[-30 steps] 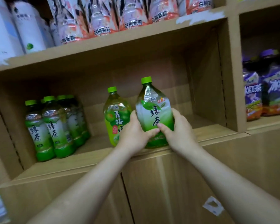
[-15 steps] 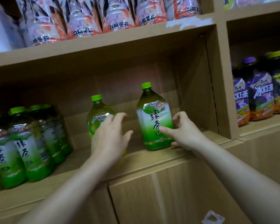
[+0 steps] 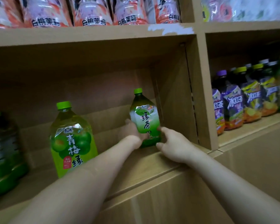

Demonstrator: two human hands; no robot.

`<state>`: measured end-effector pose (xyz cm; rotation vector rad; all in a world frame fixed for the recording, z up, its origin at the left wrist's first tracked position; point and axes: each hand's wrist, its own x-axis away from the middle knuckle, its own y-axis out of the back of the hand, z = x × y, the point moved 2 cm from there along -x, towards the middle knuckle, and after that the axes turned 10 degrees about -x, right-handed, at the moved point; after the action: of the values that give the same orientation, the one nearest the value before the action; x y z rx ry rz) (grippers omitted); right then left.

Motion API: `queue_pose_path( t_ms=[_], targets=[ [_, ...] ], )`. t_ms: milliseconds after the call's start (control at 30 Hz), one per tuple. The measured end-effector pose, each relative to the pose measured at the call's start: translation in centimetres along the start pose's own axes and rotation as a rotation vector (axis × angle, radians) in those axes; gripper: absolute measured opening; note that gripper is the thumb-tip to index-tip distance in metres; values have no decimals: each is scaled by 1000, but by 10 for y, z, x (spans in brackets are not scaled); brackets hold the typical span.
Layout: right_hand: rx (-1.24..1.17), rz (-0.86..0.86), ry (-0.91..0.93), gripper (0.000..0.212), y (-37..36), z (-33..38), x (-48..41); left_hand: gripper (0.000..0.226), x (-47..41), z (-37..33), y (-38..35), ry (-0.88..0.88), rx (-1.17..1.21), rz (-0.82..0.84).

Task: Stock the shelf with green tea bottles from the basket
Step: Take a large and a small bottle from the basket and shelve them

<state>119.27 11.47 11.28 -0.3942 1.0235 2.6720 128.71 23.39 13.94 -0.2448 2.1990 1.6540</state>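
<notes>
We gripped the green tea bottle inside the shelf, left hand and right hand fingers curled round its sides; a plum tea bottle stood left of them.

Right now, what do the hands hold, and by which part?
The left hand and right hand grip the green-capped plastic green tea bottle by its lower body.

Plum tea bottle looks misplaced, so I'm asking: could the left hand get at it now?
Probably, once freed: the left hand grips the green tea bottle, but the plum tea bottle stands close beside that forearm with nothing between.
</notes>
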Motion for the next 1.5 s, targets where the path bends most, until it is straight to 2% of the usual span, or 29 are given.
queue_pose_path(
  t_ms=[167,300,433,533,633,700,733,800,867,933,1000,1067,1100,1133,1200,1267,1333,1400,1500],
  targets=[
    [66,51,-43,69,14,-19,-6,69,-33,-20,-22,-24,-4,-11],
    [48,123,-83,75,20,-28,-16,72,-52,-35,-32,22,42,-7],
    [83,91,-119,77,22,-32,-35,76,-60,-44,-33,19,44,3],
    [249,116,-126,75,12,-32,-39,69,-56,-42,-33,10,49,31],
    [251,84,-131,75,11,-33,-38,57,-44,-42,-26,-50,-36,128],
    [244,39,-117,72,12,-33,-36,55,-20,-45,-3,-123,-81,129],
    [246,19,-100,70,13,-31,-35,56,0,-45,17,-197,-127,56],
    [226,-11,-46,68,9,-22,-32,47,46,-32,64,-360,-264,-220],
    [95,18,38,65,-1,-1,-27,38,82,1,102,-450,-309,-470],
    [-198,118,106,60,-18,25,-22,40,100,45,125,-377,-276,-553],
    [-455,240,117,58,-40,51,-15,52,107,91,133,-214,-229,-582],
    [-614,337,76,56,-61,71,-8,69,108,129,128,-40,-114,-546],
    [-681,377,52,56,-71,78,-6,76,106,144,122,56,-14,-473],
    [-742,410,33,56,-80,85,-5,77,105,156,114,134,96,-369],
    [-801,441,23,58,-95,94,-4,59,102,172,98,224,264,-138],
    [-798,410,27,59,-101,100,-7,62,100,180,92,205,324,-46],
    [-819,375,-5,61,-101,106,-13,64,96,184,90,161,395,-52],
    [-862,353,-72,66,-102,113,-15,74,94,185,90,135,458,-61],
    [-874,291,-131,68,-108,121,-17,74,89,190,89,158,710,-23]
  ],
)
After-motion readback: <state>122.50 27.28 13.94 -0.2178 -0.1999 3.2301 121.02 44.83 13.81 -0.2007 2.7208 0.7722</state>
